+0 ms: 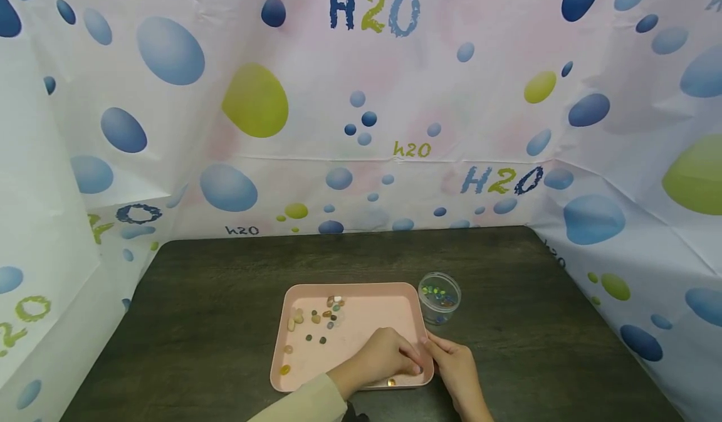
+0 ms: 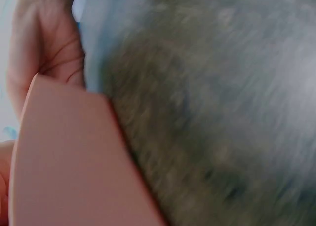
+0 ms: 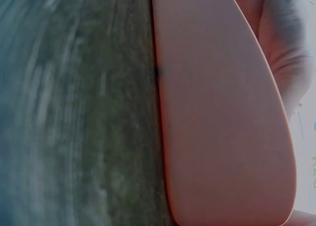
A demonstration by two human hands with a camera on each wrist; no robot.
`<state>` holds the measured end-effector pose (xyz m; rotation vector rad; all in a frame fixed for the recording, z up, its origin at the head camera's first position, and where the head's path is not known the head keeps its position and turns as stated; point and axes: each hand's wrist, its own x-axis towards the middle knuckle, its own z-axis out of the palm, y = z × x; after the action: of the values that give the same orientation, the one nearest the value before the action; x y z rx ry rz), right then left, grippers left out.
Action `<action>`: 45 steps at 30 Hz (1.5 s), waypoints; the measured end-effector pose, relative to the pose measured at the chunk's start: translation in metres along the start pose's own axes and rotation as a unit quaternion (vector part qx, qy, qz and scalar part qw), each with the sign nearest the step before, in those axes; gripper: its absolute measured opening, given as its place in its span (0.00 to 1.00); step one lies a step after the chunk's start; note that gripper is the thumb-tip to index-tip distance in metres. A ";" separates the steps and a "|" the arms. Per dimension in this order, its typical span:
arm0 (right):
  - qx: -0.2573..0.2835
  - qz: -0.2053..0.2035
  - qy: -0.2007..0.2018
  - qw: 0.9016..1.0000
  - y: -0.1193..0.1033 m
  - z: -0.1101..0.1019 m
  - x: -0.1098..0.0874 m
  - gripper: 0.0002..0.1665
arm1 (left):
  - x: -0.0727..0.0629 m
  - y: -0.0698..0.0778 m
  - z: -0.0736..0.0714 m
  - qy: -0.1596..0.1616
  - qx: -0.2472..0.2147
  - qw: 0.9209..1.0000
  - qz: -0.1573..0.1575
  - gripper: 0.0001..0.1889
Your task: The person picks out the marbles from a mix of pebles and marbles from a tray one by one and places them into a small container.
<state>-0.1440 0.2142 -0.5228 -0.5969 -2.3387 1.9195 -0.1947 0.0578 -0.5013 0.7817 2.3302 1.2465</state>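
A pink tray (image 1: 375,296) lies on the dark table and holds several small polished stones. My left hand (image 1: 386,356) reaches in over its front right part, fingers bent downward, and pinches a small dark stone (image 1: 420,370) near the corner. A shiny golden stone (image 1: 392,382) sits close by at the front rim. From outside, my right hand (image 1: 457,365) grips the tray's right edge, thumb at the rim. Both wrist views show mostly the tray's outer wall (image 2: 74,157), with the left fingertips hidden.
Just behind my right hand stands a clear round container (image 1: 439,312) with green and blue pieces inside, right beside the tray. Pale, brown and dark stones (image 1: 327,314) are spread over the tray's left half. A printed curtain (image 1: 361,196) hangs behind the table (image 1: 225,321).
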 end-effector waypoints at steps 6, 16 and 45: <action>0.016 0.006 -0.006 1.000 0.000 0.000 0.000 0.23 | 0.004 0.001 -0.017 0.031 0.003 0.999 -0.006 0.02; 0.019 0.007 -0.009 1.000 -0.002 0.000 0.000 0.24 | 0.017 0.015 -0.037 0.088 -0.019 0.996 -0.003 0.05; 0.005 0.013 -0.006 1.000 -0.002 -0.001 0.001 0.24 | 0.090 0.067 -0.027 0.185 -0.100 0.977 -0.018 0.07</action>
<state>-0.1450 0.2147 -0.5204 -0.6201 -2.3387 1.9507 -0.2596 0.1278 -0.4367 0.4677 2.4309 1.6995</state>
